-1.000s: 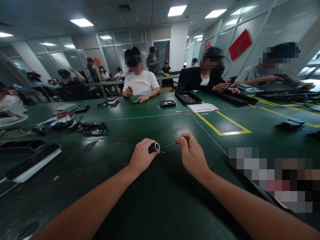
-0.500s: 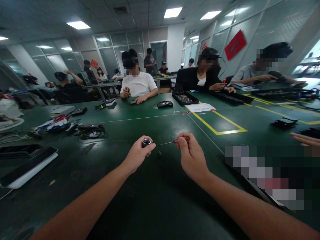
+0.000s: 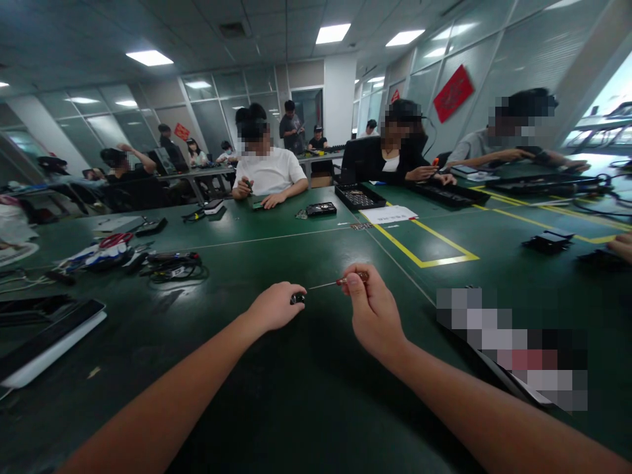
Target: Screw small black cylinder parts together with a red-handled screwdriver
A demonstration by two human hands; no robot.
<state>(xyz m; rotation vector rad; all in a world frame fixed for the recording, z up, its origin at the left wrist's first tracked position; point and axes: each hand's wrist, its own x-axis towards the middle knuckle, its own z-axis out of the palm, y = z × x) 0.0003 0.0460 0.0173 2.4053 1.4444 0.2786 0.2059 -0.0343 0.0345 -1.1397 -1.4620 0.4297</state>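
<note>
My left hand (image 3: 274,307) is closed around a small dark cylindrical part (image 3: 297,299), and only a shiny end of it shows past the fingertips. My right hand (image 3: 374,309) grips a screwdriver (image 3: 340,282) by its reddish, see-through handle. The screwdriver's thin metal shaft points left, its tip near my left fingertips and just above the held part. I cannot tell from here whether tip and part touch. Both hands are over the dark green table (image 3: 306,401).
Bundled cables (image 3: 175,266) and a black-and-white device (image 3: 54,349) lie to the left. A black tray (image 3: 359,196), a paper sheet (image 3: 389,214) and yellow tape (image 3: 447,258) are ahead. A black part (image 3: 548,241) sits at right. Several people work around the table.
My left hand has turned, so the part's round open end no longer faces up. The small object on the table beside it no longer shows. The screwdriver stays in my right hand.
</note>
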